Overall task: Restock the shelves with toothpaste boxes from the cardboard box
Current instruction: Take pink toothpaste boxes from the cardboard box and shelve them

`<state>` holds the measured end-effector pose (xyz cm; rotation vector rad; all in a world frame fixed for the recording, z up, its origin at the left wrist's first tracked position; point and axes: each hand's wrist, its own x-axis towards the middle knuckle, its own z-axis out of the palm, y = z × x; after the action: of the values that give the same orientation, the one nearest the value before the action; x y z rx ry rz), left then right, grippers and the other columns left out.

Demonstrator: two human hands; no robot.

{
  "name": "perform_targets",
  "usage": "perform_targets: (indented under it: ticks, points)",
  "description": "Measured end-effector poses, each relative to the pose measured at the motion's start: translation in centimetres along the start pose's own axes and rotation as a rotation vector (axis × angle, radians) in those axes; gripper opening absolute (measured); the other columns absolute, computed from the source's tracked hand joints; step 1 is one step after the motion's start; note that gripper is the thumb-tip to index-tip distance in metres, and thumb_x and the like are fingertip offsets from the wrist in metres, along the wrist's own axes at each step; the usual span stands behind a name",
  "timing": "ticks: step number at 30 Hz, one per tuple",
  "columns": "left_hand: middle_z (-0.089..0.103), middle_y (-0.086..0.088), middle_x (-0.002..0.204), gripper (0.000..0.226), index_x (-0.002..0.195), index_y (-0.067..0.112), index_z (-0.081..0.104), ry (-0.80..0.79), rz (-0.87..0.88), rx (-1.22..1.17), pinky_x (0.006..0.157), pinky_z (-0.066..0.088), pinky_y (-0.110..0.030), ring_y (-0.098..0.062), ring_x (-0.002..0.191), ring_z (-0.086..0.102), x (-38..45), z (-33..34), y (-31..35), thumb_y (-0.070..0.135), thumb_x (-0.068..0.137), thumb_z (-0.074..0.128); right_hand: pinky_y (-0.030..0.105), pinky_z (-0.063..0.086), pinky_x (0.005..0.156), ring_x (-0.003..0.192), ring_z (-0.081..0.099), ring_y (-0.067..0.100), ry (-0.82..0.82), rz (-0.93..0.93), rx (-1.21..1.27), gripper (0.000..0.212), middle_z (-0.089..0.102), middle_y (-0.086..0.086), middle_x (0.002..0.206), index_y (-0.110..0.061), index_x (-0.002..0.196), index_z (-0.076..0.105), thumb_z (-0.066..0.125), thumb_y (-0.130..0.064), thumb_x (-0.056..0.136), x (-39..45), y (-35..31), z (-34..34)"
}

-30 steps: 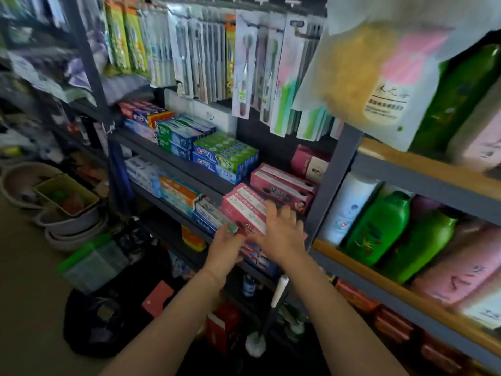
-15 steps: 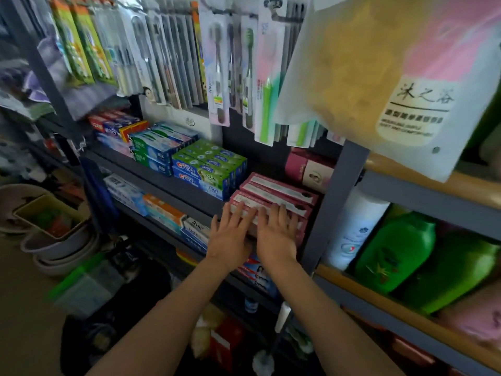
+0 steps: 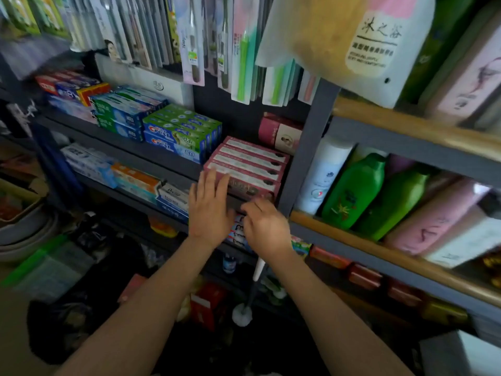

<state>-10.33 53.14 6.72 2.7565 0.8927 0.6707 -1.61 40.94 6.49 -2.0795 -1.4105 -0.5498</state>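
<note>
The pink boxes [image 3: 248,165] sit stacked on the grey shelf [image 3: 173,169], hard against the upright post [image 3: 306,158]. The left hand [image 3: 210,210] lies flat, fingers straight and spread, pressing the front box. The right hand [image 3: 267,226] hovers just beside it at the shelf edge, fingers loosely curled, holding nothing. Green bottles [image 3: 355,191] stand right of the post.

Packaged toothbrushes [image 3: 195,39] hang in a row up top. Green bottles [image 3: 355,191] lean beside a white bottle [image 3: 322,172], pink bottles [image 3: 433,218] further right. Stacked basins [image 3: 24,229] sit low left.
</note>
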Motion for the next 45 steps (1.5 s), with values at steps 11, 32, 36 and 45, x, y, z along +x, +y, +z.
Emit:
perform_targets:
  ticks: [11, 32, 36, 45]
  points:
    - [0.071, 0.000, 0.100, 0.019, 0.103, 0.023, 0.070, -0.645, -0.003, -0.346, 0.074, 0.054, -0.038, -0.024, 0.089, 0.065, -20.7, 1.2, 5.5, 0.028, 0.098, 0.053, 0.041, 0.055, 0.066, 0.081, 0.065, 0.029, -0.636, 0.591, 0.080, 0.020, 0.071, 0.008, 0.093, -0.017, 0.102, 0.067, 0.048, -0.017, 0.096, -22.2, -3.1, -8.9]
    - [0.069, 0.005, 0.091, 0.022, 0.087, 0.020, 0.073, -0.395, 0.347, -0.433, 0.086, 0.047, -0.040, -0.021, 0.091, 0.061, -37.3, 8.9, 47.6, 0.026, 0.086, 0.052, 0.041, 0.049, 0.073, 0.103, 0.056, 0.033, -0.063, 0.947, -0.200, 0.028, 0.060, 0.011, 0.113, -0.009, 0.116, 0.065, 0.055, -0.012, 0.089, -49.3, 19.8, -38.1]
    - [0.067, 0.009, 0.081, 0.019, 0.084, 0.023, 0.071, -0.454, 0.337, -0.348, 0.083, 0.047, -0.036, -0.013, 0.078, 0.060, -40.5, 11.7, 56.5, 0.026, 0.092, 0.055, 0.046, 0.044, 0.092, 0.120, 0.044, 0.036, -0.286, 1.102, -0.381, 0.037, 0.049, 0.017, 0.127, -0.006, 0.129, 0.049, 0.048, -0.015, 0.093, -54.4, 27.4, -43.9]
    - [0.057, 0.009, 0.070, 0.031, 0.078, 0.027, 0.061, -0.550, 0.076, -0.106, 0.048, 0.032, -0.019, -0.006, 0.060, 0.053, -42.0, 14.8, 61.0, 0.040, 0.100, 0.042, 0.044, 0.037, 0.110, 0.131, 0.040, 0.040, -0.568, 1.033, -0.475, 0.056, 0.037, 0.027, 0.144, 0.005, 0.145, 0.023, 0.043, -0.017, 0.097, -58.3, 34.1, -42.7]
